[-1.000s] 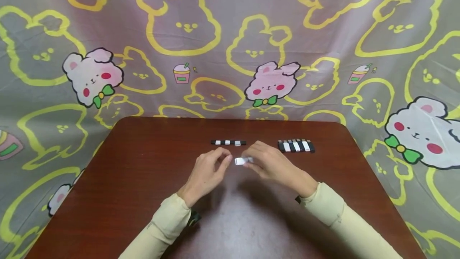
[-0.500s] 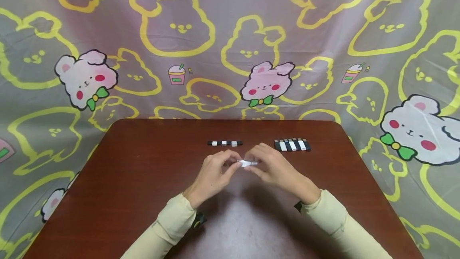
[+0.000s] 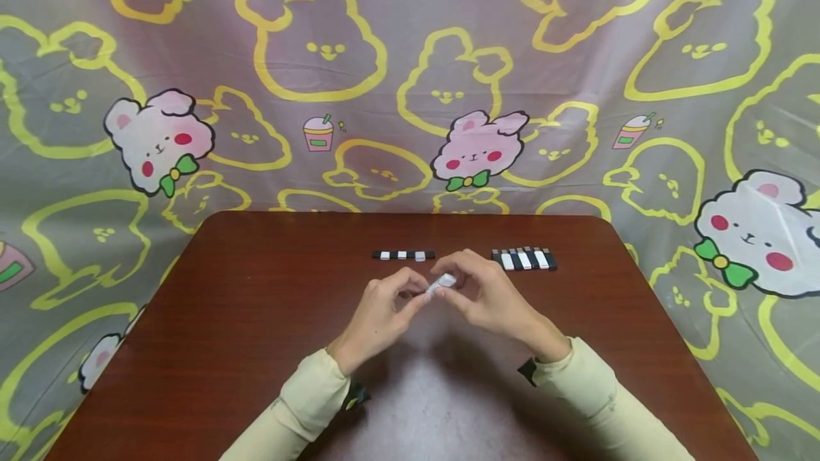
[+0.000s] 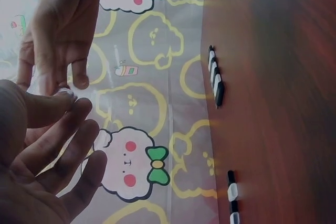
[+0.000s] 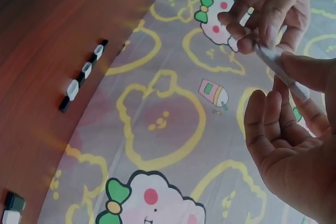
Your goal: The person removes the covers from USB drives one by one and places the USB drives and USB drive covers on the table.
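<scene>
A small white USB flash drive (image 3: 442, 282) is held in the air above the middle of the table, tilted. My left hand (image 3: 378, 315) pinches its near left end between thumb and fingertips. The other end is between the thumb and fingers of my right hand (image 3: 496, 297). In the right wrist view the flash drive (image 5: 275, 65) spans the two hands as a slim white stick. Fingers hide most of it in the left wrist view, where only a bit of the white flash drive (image 4: 66, 93) shows.
Behind the hands, a row of black and white caps (image 3: 402, 255) lies on the brown table (image 3: 269, 304). To its right is a row of black and white USB flash drives (image 3: 524, 260) side by side, metal plugs facing away. A patterned curtain (image 3: 359, 41) hangs behind the table.
My left hand has come right to take the white flash drive's end, which only the right hand held before. The flash drive has turned from nearly level to slanted.
</scene>
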Available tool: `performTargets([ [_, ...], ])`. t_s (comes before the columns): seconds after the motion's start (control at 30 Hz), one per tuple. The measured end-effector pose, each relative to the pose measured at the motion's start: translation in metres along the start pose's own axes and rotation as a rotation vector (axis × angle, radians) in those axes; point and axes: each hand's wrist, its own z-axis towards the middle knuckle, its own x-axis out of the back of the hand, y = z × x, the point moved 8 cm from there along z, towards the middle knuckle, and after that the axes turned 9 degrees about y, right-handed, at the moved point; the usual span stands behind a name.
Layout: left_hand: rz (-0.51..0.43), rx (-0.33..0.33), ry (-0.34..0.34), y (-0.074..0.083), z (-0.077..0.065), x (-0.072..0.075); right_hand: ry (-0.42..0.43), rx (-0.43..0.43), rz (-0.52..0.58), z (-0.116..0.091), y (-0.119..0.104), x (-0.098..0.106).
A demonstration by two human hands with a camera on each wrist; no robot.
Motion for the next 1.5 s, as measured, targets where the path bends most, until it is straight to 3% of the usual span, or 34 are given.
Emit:
performTargets([
  [0.33,0.024,-0.004,0.003,-0.001,0.000,-0.002,0.026,-0.029,0.023,0.002,0.000,-0.001],
  [0.57,0.044,-0.046,0.021,0.008,0.007,0.011,0.062,-0.043,-0.048,0.006,-0.001,0.004],
  [0.77,0.067,-0.128,-0.027,0.019,0.012,0.006,0.004,-0.021,-0.114,0.006,-0.005,0.001],
  [0.97,0.126,-0.155,-0.040,0.021,0.010,0.002,-0.020,-0.036,-0.128,0.001,-0.003,-0.004],
  [1.33,0.159,-0.135,-0.053,0.019,0.010,0.000,-0.007,0.112,-0.236,0.000,-0.011,-0.001],
  [1.5,0.218,-0.184,-0.057,0.024,0.007,-0.002,-0.052,0.157,-0.328,0.000,-0.017,-0.006],
])
